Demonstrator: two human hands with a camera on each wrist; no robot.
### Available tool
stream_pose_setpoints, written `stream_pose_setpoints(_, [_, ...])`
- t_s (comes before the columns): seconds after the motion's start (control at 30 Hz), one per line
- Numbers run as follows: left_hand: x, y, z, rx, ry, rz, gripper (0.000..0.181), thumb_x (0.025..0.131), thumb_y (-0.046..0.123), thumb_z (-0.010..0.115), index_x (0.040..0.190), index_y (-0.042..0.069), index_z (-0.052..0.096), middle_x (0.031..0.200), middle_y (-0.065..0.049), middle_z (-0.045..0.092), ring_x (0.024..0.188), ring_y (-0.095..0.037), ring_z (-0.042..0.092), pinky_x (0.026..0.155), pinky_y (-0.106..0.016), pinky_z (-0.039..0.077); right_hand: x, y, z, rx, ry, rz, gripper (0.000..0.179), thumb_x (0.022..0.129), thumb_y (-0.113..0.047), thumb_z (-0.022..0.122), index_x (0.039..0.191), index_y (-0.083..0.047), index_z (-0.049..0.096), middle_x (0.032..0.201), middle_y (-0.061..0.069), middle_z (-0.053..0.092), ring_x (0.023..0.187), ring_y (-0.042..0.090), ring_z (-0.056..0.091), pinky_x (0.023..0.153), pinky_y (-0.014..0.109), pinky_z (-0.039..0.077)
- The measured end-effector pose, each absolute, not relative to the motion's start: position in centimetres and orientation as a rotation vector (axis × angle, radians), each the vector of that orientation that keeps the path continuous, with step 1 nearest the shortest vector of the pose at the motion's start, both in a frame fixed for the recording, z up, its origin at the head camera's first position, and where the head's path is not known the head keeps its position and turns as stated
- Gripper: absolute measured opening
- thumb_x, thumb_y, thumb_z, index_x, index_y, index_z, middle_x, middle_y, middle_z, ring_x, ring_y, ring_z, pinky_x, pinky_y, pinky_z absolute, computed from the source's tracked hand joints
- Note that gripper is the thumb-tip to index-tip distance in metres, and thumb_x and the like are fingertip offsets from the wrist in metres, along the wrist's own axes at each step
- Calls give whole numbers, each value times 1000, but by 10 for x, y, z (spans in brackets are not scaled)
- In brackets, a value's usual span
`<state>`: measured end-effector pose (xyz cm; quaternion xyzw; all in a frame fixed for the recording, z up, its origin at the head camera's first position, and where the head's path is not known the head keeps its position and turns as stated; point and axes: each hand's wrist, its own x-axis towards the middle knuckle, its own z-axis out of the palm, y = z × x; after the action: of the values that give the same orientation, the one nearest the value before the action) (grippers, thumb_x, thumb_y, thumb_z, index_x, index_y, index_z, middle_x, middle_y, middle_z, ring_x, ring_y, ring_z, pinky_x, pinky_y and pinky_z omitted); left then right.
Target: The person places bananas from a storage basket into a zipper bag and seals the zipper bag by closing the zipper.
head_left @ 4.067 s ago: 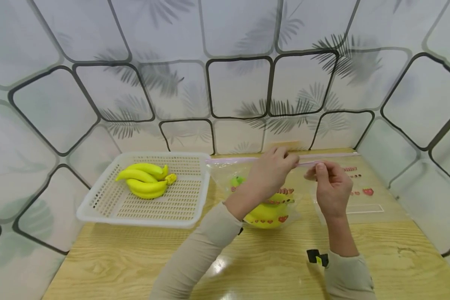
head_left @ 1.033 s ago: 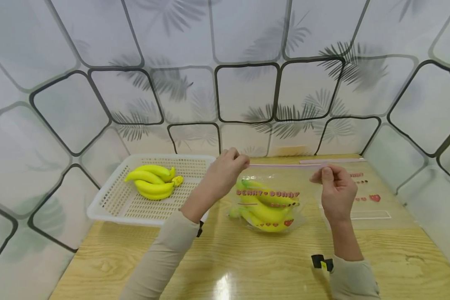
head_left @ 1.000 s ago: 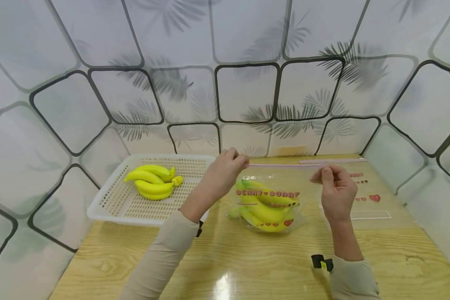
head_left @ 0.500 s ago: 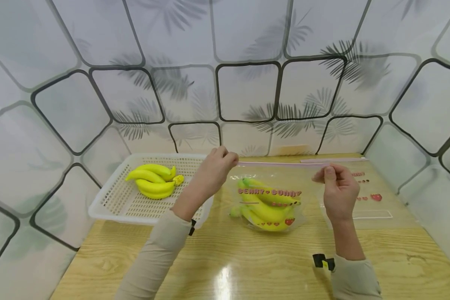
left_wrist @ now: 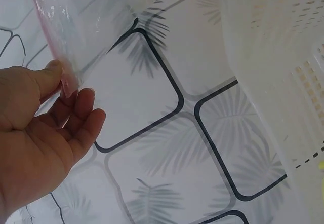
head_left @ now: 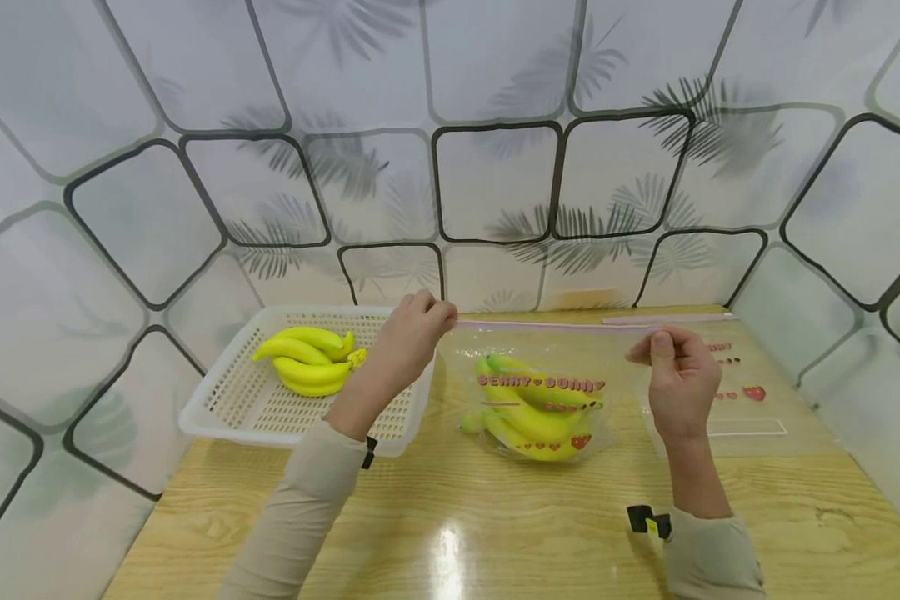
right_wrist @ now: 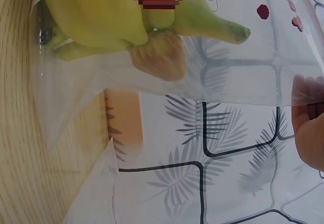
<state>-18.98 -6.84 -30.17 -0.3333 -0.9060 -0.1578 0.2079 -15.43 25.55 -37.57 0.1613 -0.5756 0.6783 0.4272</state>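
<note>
A clear zip-lock bag [head_left: 547, 346] with a pink zip strip and red "Berry Bunny" print hangs upright between my hands. Inside it lies a bunch of yellow bananas [head_left: 543, 425] with green tips, low over the table. My left hand [head_left: 405, 346] pinches the left end of the zip strip; in the left wrist view the bag's pink corner [left_wrist: 70, 84] sits between thumb and fingers. At the other end, my right hand [head_left: 682, 387] pinches the top right corner between thumb and fingers. The strip runs straight and taut between them.
Left of the bag stands a white perforated basket [head_left: 221, 425] holding another banana bunch [head_left: 307, 362], partly behind my left arm. A second, flat zip-lock bag [head_left: 750, 417] lies on the wooden table [head_left: 532, 533] at right. A patterned wall covering [head_left: 495, 183] rises behind.
My left hand, beside the right hand at the strip 4 s ago, has moved left along it to the left end. The bag's top now shows unobstructed. The right hand has barely moved.
</note>
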Motion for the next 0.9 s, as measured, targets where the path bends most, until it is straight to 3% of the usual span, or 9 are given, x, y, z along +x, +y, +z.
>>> stream_pose_setpoints(0.37, [-186, -76, -306, -846, -2540, -527, 15, 102, 12, 55, 111, 5, 64, 94, -10, 54, 84, -28, 52, 69, -35, 48, -152, 256, -372, 406, -1444, 1739, 23, 98, 6, 53, 93, 28, 52, 75, 5, 68, 66, 12, 67, 69, 20, 57])
stream_pose_setpoints(0.43, [-183, -72, -312, -773, -2537, -629, 20, 102, 11, 54, 120, 3, 60, 99, -14, 54, 88, -29, 53, 71, -37, 50, -151, 260, -372, 389, -1449, 1793, 25, 98, 4, 54, 95, 28, 52, 76, 5, 68, 67, 12, 68, 69, 20, 57])
stream_pose_setpoints(0.53, [-175, -57, -326, -619, -2538, -928, 40, 103, 12, 54, 140, 0, 43, 116, -22, 50, 99, -32, 55, 79, -40, 53, -149, 269, -371, 365, -1457, 1868, 23, 99, 2, 54, 95, 25, 55, 78, 6, 68, 69, 12, 69, 69, 21, 58])
stream_pose_setpoints(0.63, [-166, -34, -345, -484, -2479, -1407, 68, 102, 18, 55, 155, 6, 14, 137, -24, 38, 116, -35, 50, 93, -46, 49, -149, 278, -372, 381, -1428, 1945, 18, 99, 2, 54, 96, 19, 58, 80, 9, 68, 70, 15, 69, 70, 22, 58])
stream_pose_setpoints(0.77, [-158, -13, -371, -351, -2331, -1909, 91, 98, 26, 62, 157, 16, -7, 149, -22, 26, 133, -37, 36, 107, -55, 36, -151, 281, -377, 359, -1392, 1981, 15, 99, -1, 55, 97, 12, 61, 82, 11, 67, 70, 17, 68, 71, 24, 58])
stream_pose_setpoints(0.9, [-163, -6, -396, -298, -2421, -1995, 113, 87, 32, 77, 157, 19, -11, 153, -25, 24, 140, -40, 30, 112, -56, 31, -152, 283, -379, 320, -1332, 2045, 17, 99, -6, 57, 100, 10, 60, 84, 12, 66, 72, 19, 69, 72, 26, 59])
